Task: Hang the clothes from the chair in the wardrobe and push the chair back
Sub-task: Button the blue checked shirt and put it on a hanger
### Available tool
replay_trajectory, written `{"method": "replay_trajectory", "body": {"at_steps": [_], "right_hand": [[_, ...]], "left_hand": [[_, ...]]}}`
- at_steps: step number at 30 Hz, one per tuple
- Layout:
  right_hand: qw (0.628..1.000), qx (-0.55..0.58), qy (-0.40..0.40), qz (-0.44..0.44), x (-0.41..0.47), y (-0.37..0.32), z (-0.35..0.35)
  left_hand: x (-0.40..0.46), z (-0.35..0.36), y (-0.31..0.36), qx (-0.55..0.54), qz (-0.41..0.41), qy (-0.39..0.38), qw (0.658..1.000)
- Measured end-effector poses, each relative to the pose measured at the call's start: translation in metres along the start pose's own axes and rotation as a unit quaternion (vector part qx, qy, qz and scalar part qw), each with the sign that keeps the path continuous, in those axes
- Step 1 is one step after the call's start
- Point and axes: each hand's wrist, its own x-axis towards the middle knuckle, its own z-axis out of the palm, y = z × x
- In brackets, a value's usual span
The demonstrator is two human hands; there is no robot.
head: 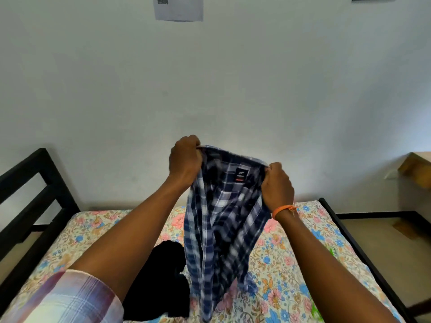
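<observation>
Blue plaid shirt [224, 220] hanging upright, collar up, over bed.

Home bedroom, black-framed bed [35, 183] with floral sheet [291, 252], clothes lying on it, plain white wall [210, 78]

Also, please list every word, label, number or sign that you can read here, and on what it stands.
Nothing can be read.
Neck label inside the checked shirt: a pale mark and an orange strip, too blurred to read.
Paper sheet on the wall: a square code only, with no words legible.
</observation>
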Motion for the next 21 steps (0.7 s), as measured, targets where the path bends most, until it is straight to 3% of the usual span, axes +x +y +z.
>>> {"method": "replay_trajectory", "body": {"at_steps": [3,8,13,15,18,21], "right_hand": [[0.999,-0.037,-0.004,-0.010,0.013,0.004,-0.011],[0.982,-0.141,-0.053,-0.111,0.029,0.014,-0.029],[0.928,-0.137,-0.321,-0.128,0.047,0.034,-0.052],[0.921,-0.121,-0.359,-0.090,0.052,0.038,-0.054],[0.927,-0.002,-0.374,-0.004,0.057,0.039,-0.057],[0.912,0.054,-0.404,0.052,0.073,0.032,-0.064]], "left_hand": [[-0.012,0.012,-0.009,-0.044,-0.049,0.021,0.998],[-0.024,0.018,-0.003,-0.081,-0.108,-0.020,0.991],[-0.014,0.014,-0.006,-0.025,-0.121,-0.120,0.985],[-0.011,0.011,0.002,-0.066,-0.159,-0.220,0.960],[-0.006,0.001,0.021,-0.154,-0.211,-0.396,0.880],[0.010,-0.005,0.035,-0.213,-0.199,-0.503,0.814]]}}
